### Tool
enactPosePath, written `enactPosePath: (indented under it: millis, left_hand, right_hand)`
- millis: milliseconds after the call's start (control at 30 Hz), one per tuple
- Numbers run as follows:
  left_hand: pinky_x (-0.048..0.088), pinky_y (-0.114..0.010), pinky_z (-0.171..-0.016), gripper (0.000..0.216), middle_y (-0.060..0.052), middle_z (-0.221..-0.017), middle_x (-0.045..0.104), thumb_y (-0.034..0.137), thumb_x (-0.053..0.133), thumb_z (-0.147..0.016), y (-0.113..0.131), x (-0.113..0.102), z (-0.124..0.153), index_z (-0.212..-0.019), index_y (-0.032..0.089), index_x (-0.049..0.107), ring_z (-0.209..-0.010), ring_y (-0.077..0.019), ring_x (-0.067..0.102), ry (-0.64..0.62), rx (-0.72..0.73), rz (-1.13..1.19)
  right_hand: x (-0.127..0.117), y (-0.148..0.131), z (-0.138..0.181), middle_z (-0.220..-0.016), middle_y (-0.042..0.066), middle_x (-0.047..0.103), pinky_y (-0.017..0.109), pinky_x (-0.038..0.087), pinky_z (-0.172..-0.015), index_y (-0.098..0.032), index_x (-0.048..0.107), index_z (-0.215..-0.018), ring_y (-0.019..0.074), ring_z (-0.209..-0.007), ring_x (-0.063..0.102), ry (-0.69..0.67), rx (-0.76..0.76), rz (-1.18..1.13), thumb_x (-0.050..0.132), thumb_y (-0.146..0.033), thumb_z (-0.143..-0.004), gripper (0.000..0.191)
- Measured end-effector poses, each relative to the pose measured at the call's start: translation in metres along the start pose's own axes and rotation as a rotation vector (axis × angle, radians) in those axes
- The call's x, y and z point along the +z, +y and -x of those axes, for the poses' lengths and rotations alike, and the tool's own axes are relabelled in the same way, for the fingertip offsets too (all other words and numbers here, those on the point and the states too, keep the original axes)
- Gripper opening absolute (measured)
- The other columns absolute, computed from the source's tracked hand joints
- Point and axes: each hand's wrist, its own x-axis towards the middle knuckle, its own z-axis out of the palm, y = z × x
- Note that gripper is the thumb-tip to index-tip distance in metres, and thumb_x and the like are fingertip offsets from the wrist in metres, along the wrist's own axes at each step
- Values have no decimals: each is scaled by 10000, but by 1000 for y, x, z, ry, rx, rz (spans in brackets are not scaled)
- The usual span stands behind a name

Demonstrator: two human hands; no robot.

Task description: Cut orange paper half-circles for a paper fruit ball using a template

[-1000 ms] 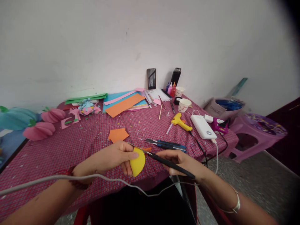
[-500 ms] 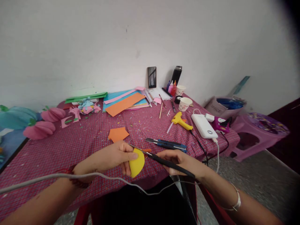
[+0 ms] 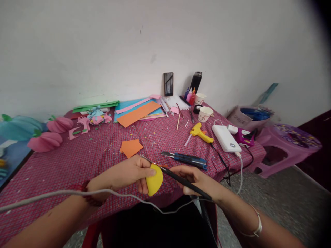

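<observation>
My left hand (image 3: 138, 174) is closed on a rounded piece of yellow paper (image 3: 155, 182), with the thumb on top and the fingers behind. Black-handled scissors (image 3: 181, 179) are in my right hand (image 3: 195, 181), fingers wrapped about the handles. Their blades lie along the upper edge of the yellow paper, the tip reaching to my left fingers. A bit of orange paper (image 3: 164, 166) shows just behind the blades, partly hidden. Beyond my left hand an orange paper piece (image 3: 131, 148) rests on the checked cloth. A blue utility knife (image 3: 190, 160) lies past my right hand.
A yellow glue gun (image 3: 201, 133), paper cups (image 3: 205, 114) and a white power bank (image 3: 225, 138) stand at the right. Coloured sheets (image 3: 139, 113) lie at the back, pink paper pumpkins (image 3: 45, 142) at the left. A white cable (image 3: 129, 197) crosses before my forearms.
Both hands stay at the yellow paper. My left hand and the paper have shifted slightly right, closer to my right hand, and the paper's outline has turned a little. The scissors remain along its edge.
</observation>
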Motion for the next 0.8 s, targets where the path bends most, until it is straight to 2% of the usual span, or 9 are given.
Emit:
enactPosePath:
  millis: [67,300,467,600,800]
  left_hand:
    - [474,-206,-520,368,-27,-566,669,458,594,-822,0,-1,0,-709,126,707,-483,-107,601,-19,10,4]
    - [466,-204,-515,335,-17,-564,661,445,614,-812,-9,-7,-2,-718,133,691,-490,-110,606,-30,-5,10]
    - [438,-200,-489,346,-23,-534,637,438,616,-804,-8,-8,-2,-694,117,683,-460,-105,578,-6,20,-21]
    - [420,-192,-470,352,-14,-525,626,442,608,-810,-8,-8,-1,-682,121,674,-452,-100,566,8,34,-34]
    - [425,-197,-477,368,-15,-512,620,449,587,-825,-8,-7,-1,-677,123,673,-454,-102,566,5,10,-50]
  right_hand:
    - [-1,0,0,-1174,58,625,338,415,-940,-238,604,-1253,191,-1041,566,3,14,7,792,-321,-674,614]
    - [-2,-6,0,-1084,48,646,371,441,-902,-239,632,-1221,214,-1000,576,5,63,26,799,-361,-655,603]
    - [-3,-9,0,-1094,42,650,327,439,-892,-242,628,-1224,181,-979,583,-2,57,12,789,-315,-676,576]
    - [-4,-12,0,-1097,48,648,336,439,-893,-229,636,-1213,192,-991,578,6,70,25,795,-331,-662,583]
    - [-1,-11,2,-995,36,637,306,445,-822,-234,653,-1198,168,-902,558,29,46,37,792,-357,-665,564]
